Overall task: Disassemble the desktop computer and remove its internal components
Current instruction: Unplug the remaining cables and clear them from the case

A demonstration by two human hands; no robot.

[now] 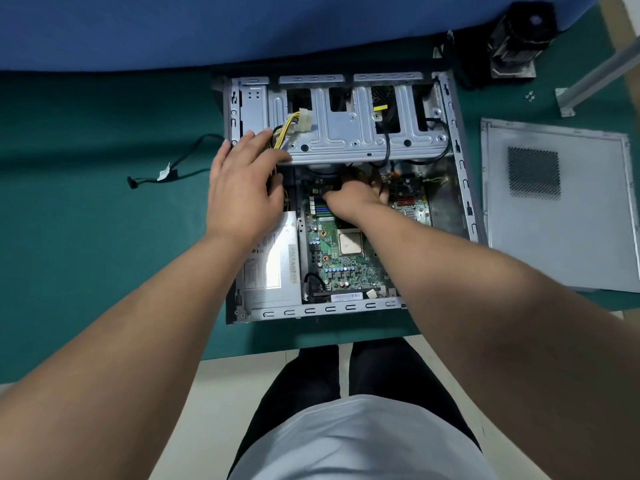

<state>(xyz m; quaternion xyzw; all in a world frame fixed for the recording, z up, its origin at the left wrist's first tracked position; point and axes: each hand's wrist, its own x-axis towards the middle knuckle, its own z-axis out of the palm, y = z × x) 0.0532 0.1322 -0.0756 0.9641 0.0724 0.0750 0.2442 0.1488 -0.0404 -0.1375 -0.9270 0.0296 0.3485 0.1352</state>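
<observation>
Green motherboard [341,261] sits in the open case [460,174] on the counter [104,237]; left hand [242,188] flat, bracing drive cage [346,133]; right hand [353,197] reaches beneath, grip hidden—likely unplugging cable, needs straight pull.

We are at a repair or electronics workbench. We see a green mat [104,237] covering the table up to its near edge, with pale tiled floor [225,393] below it. An opened desktop case [460,161] lies on the mat, its removed side panel [561,244] near the right edge, loose screws [530,96] toward the far right corner, and a detached black cable [173,171] on the left.
</observation>
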